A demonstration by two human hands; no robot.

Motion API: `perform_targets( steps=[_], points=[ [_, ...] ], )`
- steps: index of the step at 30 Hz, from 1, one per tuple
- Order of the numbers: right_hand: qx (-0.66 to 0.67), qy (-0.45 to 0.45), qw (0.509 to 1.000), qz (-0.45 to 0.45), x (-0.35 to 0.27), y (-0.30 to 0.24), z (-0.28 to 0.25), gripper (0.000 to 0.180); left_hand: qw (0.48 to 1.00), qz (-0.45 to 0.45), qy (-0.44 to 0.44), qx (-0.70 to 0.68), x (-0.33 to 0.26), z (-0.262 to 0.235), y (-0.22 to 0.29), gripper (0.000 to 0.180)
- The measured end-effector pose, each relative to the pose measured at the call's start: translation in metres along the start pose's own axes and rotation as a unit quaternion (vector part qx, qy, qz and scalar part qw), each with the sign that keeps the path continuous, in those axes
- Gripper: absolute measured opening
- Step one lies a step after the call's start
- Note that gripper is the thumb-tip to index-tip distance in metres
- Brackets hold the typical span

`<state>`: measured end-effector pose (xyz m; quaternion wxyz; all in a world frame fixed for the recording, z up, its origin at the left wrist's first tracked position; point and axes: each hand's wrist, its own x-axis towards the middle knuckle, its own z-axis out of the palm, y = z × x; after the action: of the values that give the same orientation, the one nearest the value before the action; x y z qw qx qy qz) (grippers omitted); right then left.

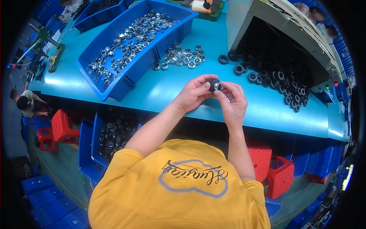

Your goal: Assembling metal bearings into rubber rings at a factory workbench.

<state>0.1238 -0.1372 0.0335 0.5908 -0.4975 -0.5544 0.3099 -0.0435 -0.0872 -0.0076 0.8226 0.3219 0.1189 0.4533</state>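
Note:
Over the near part of the table, my left hand (191,95) pinches a black rubber ring (212,84) between thumb and fingers. My right hand (233,101) grips a shiny chrome hub (217,86) that sits against the ring's right side. How far the hub goes into the ring is hidden by my fingers. Beyond my hands lies a loose group of chrome hubs (185,56). To the right, a heap of black rings (288,86) spills from a dark opening.
A long blue bin (150,57) of chrome hubs stands on the turquoise table (167,93) at the left. A pale housing (244,19) rises at the right. Below the edge are a blue crate (97,139) of black-rimmed wheels and red stools (65,128). A green hand press (56,57) stands far left.

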Motion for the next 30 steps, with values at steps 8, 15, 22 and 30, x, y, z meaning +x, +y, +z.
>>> perform_targets(
  steps=[8, 15, 22, 30],
  points=[
    [-0.12, 0.027, 0.988, -0.092, -0.004, -0.001, 0.003, 0.028, 0.998, -0.017, 0.026, 0.049, 0.0, 0.002, -0.003, 0.05],
    [-0.191, 0.023, 0.973, -0.125, -0.01, 0.005, 0.007, 0.033, 0.97, 0.018, 0.023, 0.24, -0.003, 0.013, -0.007, 0.042],
    [-0.012, -0.029, 0.998, 0.052, -0.007, 0.014, -0.008, 0.047, 0.98, 0.023, 0.068, 0.187, -0.002, 0.003, -0.01, 0.034],
    [0.092, -0.101, 0.983, 0.12, -0.012, 0.024, 0.001, 0.043, 0.975, 0.052, 0.085, 0.197, -0.001, -0.001, -0.01, 0.028]
  ],
)
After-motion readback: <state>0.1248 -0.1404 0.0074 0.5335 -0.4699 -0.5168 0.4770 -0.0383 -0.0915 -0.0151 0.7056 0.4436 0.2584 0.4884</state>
